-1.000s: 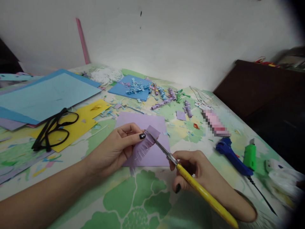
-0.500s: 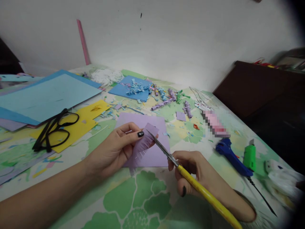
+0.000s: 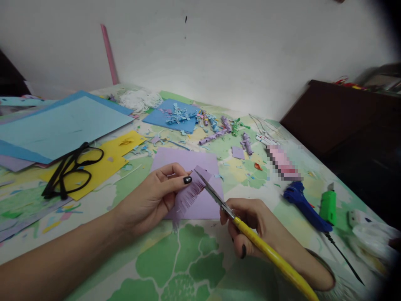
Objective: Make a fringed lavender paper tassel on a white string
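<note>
My left hand [image 3: 156,190] pinches a strip of purple paper [image 3: 188,195] between thumb and fingers. A fringe of fine cuts runs along the strip's right edge, and its lower end hangs down. Scissors [image 3: 263,246] with yellow-wrapped handles are in my right hand [image 3: 255,225], fingers curled round them. Their blades point up and left and lie across the upper part of the strip, close to my left thumb. Beneath both lies a larger purple sheet [image 3: 166,156] on the table.
Black glasses [image 3: 70,169] rest on yellow paper [image 3: 103,175] at left, beside blue sheets [image 3: 72,125]. Curled paper pieces [image 3: 181,115] and scraps lie behind. To the right are a blue glue gun [image 3: 307,209], a green cutter [image 3: 328,207] and a pixelated pink object [image 3: 283,162].
The upper end of the purple strip has tilted and dropped slightly, with the scissor tips still over it. My left thumb has shifted a little down and right.
</note>
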Demonstrator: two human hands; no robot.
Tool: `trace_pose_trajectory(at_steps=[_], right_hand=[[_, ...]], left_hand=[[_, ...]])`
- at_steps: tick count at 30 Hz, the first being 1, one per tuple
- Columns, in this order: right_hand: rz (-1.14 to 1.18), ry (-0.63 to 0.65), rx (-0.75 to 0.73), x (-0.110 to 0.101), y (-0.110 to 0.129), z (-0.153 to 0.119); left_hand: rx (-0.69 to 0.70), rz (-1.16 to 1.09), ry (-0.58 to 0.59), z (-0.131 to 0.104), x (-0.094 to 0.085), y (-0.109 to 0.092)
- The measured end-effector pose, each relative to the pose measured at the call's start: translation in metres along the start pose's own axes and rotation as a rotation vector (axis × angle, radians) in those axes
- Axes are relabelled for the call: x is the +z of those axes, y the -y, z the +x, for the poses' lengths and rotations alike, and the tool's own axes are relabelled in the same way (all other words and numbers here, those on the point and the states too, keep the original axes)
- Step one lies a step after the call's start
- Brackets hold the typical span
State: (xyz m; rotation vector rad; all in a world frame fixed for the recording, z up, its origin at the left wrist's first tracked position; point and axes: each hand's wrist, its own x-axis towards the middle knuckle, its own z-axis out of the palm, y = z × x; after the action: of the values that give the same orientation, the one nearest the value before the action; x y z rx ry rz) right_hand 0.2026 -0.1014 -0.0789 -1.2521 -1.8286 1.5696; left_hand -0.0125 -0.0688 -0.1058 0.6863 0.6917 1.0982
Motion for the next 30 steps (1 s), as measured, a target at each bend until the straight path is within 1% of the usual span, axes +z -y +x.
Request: trace_pose_trajectory(at_steps=[6, 11, 21, 30], right_hand=[[-0.054, -0.019, 0.006, -0.0003, -0.0036, -0.0018], [-0.055, -0.026, -0.009, -0.0005, -0.0021, 0.0016], [-0.042, -0.013, 0.017, -0.0004, -0.0036, -0.0005], [-0.085, -0.023, -0.012, -0.0009, -0.0032, 0.0003]], left_hand=[[0.002, 0.015, -0.018, -0.0009, -0.0006, 0.0013], [0.005, 0.019, -0.036, -0.0008, -0.0001, 0.0017], [0.002, 0.005, -0.028, -0.0013, 0.001, 0.003], [0.013, 0.015, -0.029, 0.0, -0.0006, 0.0039]])
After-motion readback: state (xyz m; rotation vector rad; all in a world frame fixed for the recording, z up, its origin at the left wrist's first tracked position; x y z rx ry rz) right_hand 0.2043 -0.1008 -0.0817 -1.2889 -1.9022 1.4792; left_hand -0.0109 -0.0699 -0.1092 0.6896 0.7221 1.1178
